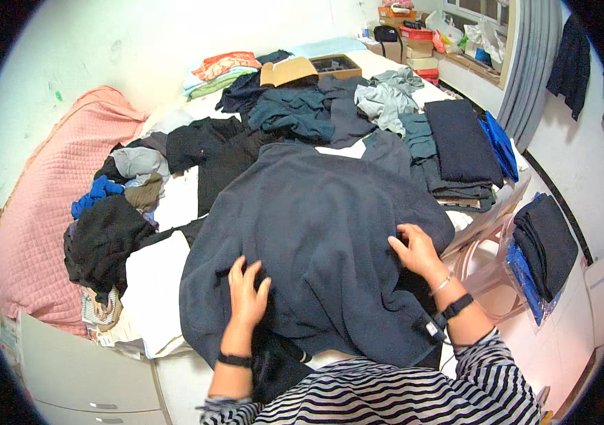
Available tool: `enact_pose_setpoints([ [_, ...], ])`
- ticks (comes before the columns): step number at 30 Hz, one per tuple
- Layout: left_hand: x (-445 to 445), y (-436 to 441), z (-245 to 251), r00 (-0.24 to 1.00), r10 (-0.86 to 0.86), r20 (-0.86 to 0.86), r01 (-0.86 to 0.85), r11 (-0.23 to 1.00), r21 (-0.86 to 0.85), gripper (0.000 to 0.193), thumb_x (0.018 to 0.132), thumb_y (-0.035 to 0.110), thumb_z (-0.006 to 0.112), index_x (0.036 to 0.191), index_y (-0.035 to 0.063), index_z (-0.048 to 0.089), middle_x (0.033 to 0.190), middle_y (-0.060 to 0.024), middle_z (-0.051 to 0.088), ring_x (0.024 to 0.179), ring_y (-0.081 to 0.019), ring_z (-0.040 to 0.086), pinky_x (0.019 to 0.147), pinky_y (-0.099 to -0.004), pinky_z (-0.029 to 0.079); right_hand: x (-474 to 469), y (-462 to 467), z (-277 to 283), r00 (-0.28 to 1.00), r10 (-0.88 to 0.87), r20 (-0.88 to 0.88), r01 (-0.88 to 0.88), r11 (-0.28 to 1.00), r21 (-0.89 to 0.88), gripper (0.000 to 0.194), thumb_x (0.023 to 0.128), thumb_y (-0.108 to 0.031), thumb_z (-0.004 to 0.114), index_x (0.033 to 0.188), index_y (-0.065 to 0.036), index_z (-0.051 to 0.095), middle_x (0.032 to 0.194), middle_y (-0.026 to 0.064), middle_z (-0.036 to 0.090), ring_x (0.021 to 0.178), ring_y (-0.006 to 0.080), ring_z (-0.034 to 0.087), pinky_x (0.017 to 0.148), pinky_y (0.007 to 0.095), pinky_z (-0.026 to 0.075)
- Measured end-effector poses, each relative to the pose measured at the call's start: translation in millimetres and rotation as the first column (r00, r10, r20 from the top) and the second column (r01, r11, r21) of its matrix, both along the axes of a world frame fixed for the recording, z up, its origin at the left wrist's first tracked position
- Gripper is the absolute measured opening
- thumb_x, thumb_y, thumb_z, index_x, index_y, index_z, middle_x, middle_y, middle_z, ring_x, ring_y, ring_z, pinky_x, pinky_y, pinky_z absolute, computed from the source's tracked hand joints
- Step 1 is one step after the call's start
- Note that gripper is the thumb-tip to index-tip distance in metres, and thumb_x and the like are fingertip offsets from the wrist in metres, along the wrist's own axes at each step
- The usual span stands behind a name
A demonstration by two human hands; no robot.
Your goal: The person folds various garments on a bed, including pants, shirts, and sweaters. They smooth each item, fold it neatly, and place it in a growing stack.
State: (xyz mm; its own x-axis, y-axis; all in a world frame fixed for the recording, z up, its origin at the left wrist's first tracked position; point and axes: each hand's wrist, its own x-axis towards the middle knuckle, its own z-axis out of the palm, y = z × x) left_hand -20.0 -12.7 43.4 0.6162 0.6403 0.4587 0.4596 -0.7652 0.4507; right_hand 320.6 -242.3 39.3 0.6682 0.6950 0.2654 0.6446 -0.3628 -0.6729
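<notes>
A large dark grey garment (307,228) is spread out before me, its lower edge hanging over the near side of the bed. My left hand (248,292) rests on its left part, fingers spread. On the right part lies my right hand (416,249), thumb and fingers apart. Neither hand visibly grips the cloth. Black fabric (278,366) shows beneath the garment near my body. Left of it lies a white cloth (156,289), and a black garment (222,154) extends beyond its upper left edge.
Heaped clothes (105,239) lie at left beside a pink quilted cover (63,212). Folded dark clothes (461,141) are stacked at right. A pink plastic chair (488,271) stands near a folded black garment (543,244). An open cardboard box (336,65) sits at the back.
</notes>
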Motion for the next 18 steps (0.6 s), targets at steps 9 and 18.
enact_pose_setpoints([
  [9,-38,-53,-29,0.971,0.235,0.053,-0.216,0.947,-0.237,0.035,0.084,0.015,0.073,0.111,-0.0026,0.06,0.103,-0.0157,0.058,0.092,-0.0311,0.059,0.082,-0.0408,0.049,-48,-16,-32,0.981,-0.182,-0.062,0.175,0.979,-0.104,0.043,0.085,-0.038,0.072,0.096,0.002,0.061,0.084,0.016,0.063,0.077,0.0301,0.063,0.072,0.0405,0.051],
  [18,-21,-49,-36,0.915,0.402,-0.043,-0.404,0.913,-0.064,0.036,0.081,0.019,0.075,0.107,0.0012,0.058,0.098,-0.0151,0.056,0.086,-0.0344,0.06,0.074,-0.0439,0.05,-49,-36,-44,0.991,-0.097,-0.093,0.091,0.993,-0.071,0.026,0.089,-0.024,0.064,0.088,-0.001,0.054,0.08,0.0236,0.062,0.079,0.0435,0.062,0.07,0.0489,0.048],
])
